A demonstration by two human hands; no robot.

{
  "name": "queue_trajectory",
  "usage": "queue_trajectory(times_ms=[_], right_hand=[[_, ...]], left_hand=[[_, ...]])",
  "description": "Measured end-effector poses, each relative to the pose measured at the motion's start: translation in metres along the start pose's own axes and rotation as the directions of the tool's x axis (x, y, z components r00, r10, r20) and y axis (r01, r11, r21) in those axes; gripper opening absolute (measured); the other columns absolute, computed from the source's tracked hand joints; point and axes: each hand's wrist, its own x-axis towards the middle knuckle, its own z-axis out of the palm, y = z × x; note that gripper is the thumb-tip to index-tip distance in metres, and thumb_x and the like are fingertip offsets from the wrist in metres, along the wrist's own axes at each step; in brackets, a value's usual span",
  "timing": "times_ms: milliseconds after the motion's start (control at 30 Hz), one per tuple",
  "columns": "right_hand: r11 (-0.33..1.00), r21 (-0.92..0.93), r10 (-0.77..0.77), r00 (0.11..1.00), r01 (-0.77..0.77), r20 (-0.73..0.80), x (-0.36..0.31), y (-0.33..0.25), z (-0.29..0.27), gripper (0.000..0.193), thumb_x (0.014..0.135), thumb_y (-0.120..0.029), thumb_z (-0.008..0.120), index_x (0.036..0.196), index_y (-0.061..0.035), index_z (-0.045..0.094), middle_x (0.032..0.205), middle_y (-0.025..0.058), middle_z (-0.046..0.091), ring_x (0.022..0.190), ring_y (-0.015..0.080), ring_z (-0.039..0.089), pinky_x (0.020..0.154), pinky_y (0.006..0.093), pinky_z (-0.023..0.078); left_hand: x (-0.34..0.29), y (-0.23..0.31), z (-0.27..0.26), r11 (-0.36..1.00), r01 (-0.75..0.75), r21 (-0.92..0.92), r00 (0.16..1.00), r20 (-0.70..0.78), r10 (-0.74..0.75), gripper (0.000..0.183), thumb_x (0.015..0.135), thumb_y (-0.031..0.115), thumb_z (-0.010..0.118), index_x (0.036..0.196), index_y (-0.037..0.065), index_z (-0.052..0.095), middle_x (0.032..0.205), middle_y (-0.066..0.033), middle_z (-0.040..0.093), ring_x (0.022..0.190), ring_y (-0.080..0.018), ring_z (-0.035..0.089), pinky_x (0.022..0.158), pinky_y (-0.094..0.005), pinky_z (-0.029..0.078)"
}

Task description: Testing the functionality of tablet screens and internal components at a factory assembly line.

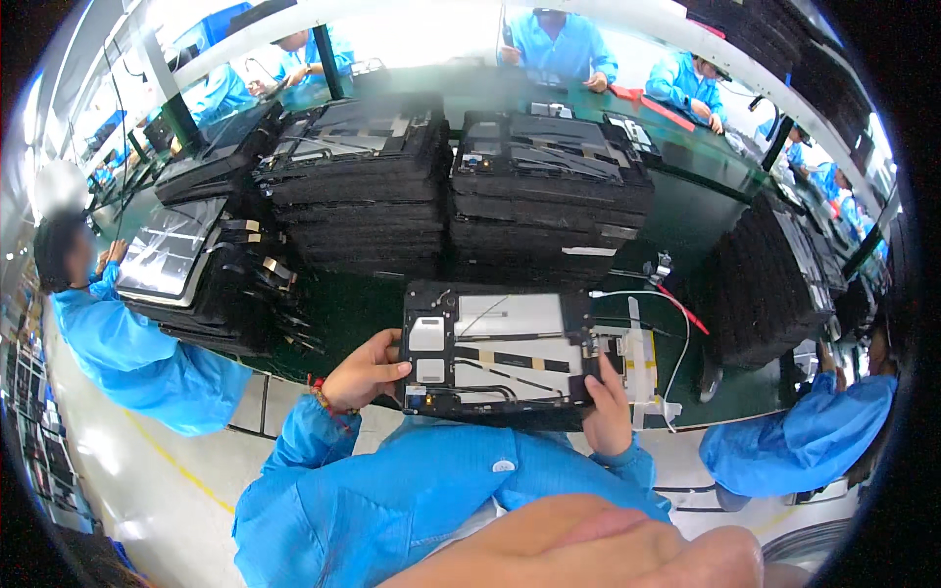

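Between my two hands I hold an opened tablet (pixel 510 384), its inside facing up, over the near edge of the green bench. Silver battery panels, black ribbon cables and small boards show within its black frame. My left hand (pixel 365 370) grips its left edge, thumb on top; a red bracelet circles the wrist. My right hand (pixel 608 407) grips the lower right edge, thumb up along the side. The fingers below the tablet are hidden on both sides. A white cable (pixel 676 338) curves from near the tablet's upper right corner down to the bench.
Tall stacks of black trays (pixel 358 220) holding tablet parts stand across the bench, with another black stack (pixel 769 279) at the right. A silver-panelled tablet part (pixel 172 250) tops the left pile. Co-workers in blue sit left (pixel 137 333), right (pixel 804 421) and beyond. A white shelf beam crosses above.
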Motion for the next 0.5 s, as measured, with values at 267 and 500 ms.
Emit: queue_trajectory(times_ms=[267, 500], right_hand=[[0.991, -0.121, 0.035, 0.992, -0.049, -0.121, 0.017, 0.027, -0.013, 0.042, 0.086, -0.002, 0.048, 0.126, 0.0045, 0.04, 0.12, 0.012, 0.049, 0.111, 0.0186, 0.045, 0.097, 0.0287, 0.032], [0.996, -0.085, 0.02, 0.994, -0.029, -0.105, 0.022, 0.011, -0.007, 0.038, 0.088, -0.002, 0.046, 0.126, 0.0023, 0.04, 0.109, 0.0098, 0.054, 0.095, 0.0162, 0.054, 0.083, 0.0286, 0.046]], left_hand=[[0.008, -0.02, -0.016, 0.956, 0.184, 0.227, 0.968, -0.211, -0.136, 0.057, 0.082, 0.017, 0.061, 0.123, -0.003, 0.028, 0.102, -0.0167, 0.055, 0.087, -0.0249, 0.061, 0.057, -0.0384, 0.057], [0.012, -0.01, -0.011, 0.461, 0.194, 0.866, 0.951, -0.281, 0.128, 0.038, 0.082, 0.033, 0.061, 0.086, -0.004, 0.053, 0.071, -0.0171, 0.061, 0.061, -0.0263, 0.062, 0.051, -0.035, 0.049]])
